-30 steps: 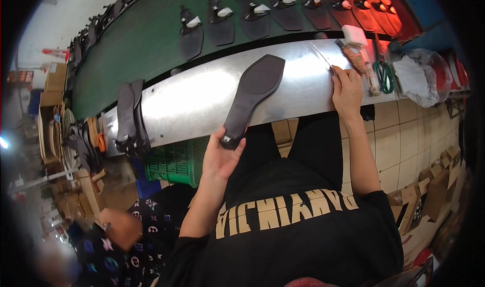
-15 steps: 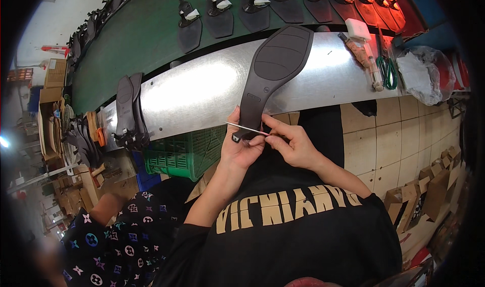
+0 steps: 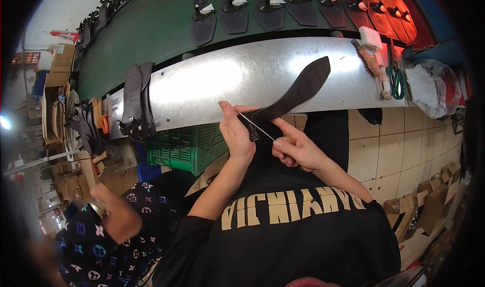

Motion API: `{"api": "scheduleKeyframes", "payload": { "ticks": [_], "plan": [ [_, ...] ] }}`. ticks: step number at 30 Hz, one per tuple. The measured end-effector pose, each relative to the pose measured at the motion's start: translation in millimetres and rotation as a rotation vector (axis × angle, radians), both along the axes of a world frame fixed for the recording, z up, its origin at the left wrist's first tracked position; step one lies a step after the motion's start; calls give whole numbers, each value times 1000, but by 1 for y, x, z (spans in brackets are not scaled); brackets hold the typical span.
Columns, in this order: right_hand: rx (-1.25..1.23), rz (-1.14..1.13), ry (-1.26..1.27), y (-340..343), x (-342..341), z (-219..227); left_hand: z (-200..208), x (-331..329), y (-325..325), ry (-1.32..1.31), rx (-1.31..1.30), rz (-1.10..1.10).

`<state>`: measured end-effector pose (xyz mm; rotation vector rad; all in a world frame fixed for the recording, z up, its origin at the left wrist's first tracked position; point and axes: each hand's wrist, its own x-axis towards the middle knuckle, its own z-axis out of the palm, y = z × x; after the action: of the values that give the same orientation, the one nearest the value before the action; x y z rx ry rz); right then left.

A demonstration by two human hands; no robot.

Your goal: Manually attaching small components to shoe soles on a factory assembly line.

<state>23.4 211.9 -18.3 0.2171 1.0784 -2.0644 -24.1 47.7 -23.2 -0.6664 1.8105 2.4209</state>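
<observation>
Maybe the thin rod (image 3: pixel 260 129), held in the closed grip of the right hand (image 3: pixel 300 151), could slip and scratch the dark sole (image 3: pixel 298 91), near the frame's centre, if the left hand (image 3: pixel 238 138), gripping its narrow end, loosens.

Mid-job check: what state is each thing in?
Left hand: holding the dark sole, thumb raised
Right hand: gripping the thin rod
Dark sole: held, tilted
Thin rod: across the sole's near end
Green-handled scissors: lying unheld, blades unclear
Clear bag: crumpled
Green crate: upright, contents unclear
</observation>
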Motion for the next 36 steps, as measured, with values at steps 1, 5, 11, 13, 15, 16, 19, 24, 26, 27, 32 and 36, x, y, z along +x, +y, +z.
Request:
{"api": "scheduleKeyframes", "payload": {
  "ticks": [1, 5, 11, 13, 15, 16, 19, 24, 26, 27, 32, 36],
  "plan": [
    [-8, -58, -24, -4, 4, 2, -5, 1, -3, 82, -23, -22],
    [-136, -34, -101, -5, -1, 3, -6, -1, 1, 198, -140, -32],
    [-194, -178, -2, 8, -7, 10, 1, -5, -9, 234, -94, -35],
    [476, -128, 637, 2, -4, 14, 7, -8, -13, 197, -170, -69],
    [683, -178, 875, -4, -7, 12, 8, -9, -17, 285, -260, -69],
    [895, -235, 1108, -7, -8, 12, 10, -8, -20, 310, -237, -72],
    [808, -215, 1076, -9, -3, 5, 9, -8, -20, 290, -148, -97],
    [683, -143, 1090, -10, -5, 17, 7, -15, -31, 148, 11, -78],
    [668, 18, 1227, -10, -2, 27, 1, -19, -36, 98, 203, -90],
    [672, 14, 1236, -9, -1, 29, 7, -20, -33, 108, 205, -93],
    [863, -239, 1019, -7, -9, 22, -7, -11, -8, -222, 1122, -169],
    [901, -232, 1065, -19, 0, 12, -19, -4, -9, -274, 1299, -28]
  ]
}}
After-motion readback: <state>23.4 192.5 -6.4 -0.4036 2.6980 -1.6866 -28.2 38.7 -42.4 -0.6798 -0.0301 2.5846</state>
